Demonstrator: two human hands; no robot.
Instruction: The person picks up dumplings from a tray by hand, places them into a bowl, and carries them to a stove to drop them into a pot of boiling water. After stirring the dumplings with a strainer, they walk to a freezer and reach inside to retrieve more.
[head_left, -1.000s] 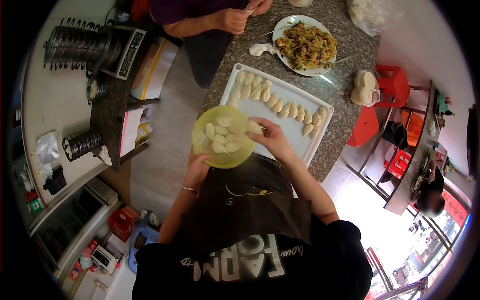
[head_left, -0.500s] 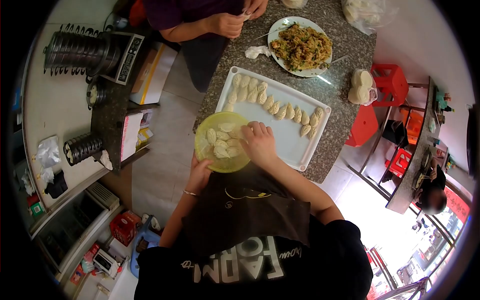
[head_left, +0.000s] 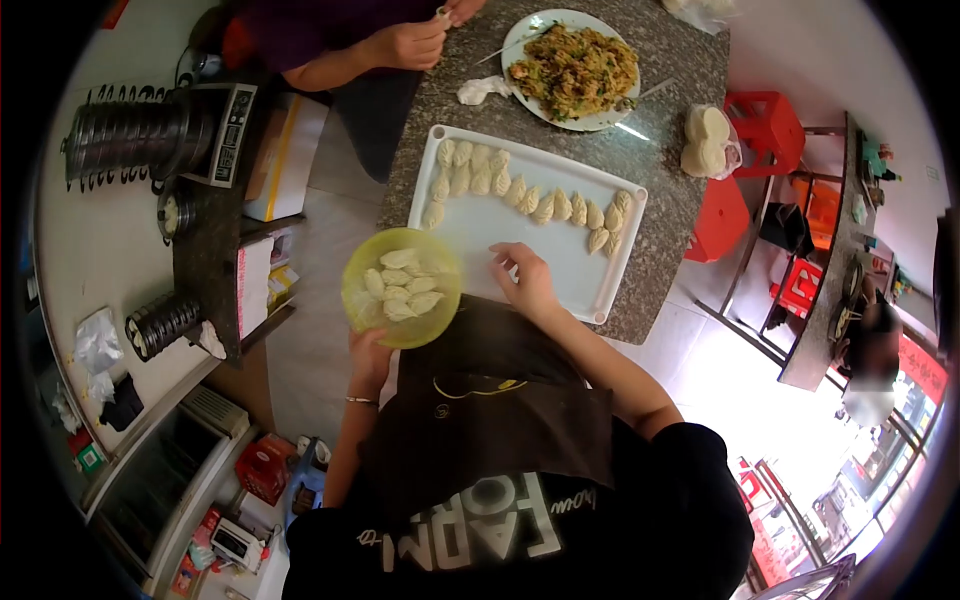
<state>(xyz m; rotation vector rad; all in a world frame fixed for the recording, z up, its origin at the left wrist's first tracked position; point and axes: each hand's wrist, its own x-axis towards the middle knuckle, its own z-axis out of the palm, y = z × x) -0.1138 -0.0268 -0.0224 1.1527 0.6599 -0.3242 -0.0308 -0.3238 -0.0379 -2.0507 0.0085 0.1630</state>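
My left hand grips the lower rim of a translucent yellow bowl, held beside the near left corner of the tray. Several pleated dumplings lie in the bowl. Over the bare lower part of the white tray is my right hand, fingers loosely bent and apart, with nothing visible in them. More pleated dumplings sit along the tray's far side in rows, from the left end round to the right.
Beyond the tray stands a plate of filling with utensils. A crumpled white tissue and stacked round wrappers are on the speckled table. Across the table, a co-worker's hands hold a small pale piece. Red stools stand at right.
My left hand has carried the bowl leftward, away from the tray. My right hand has come away from the bowl's rim and is now over the tray. The camera view has shifted slightly.
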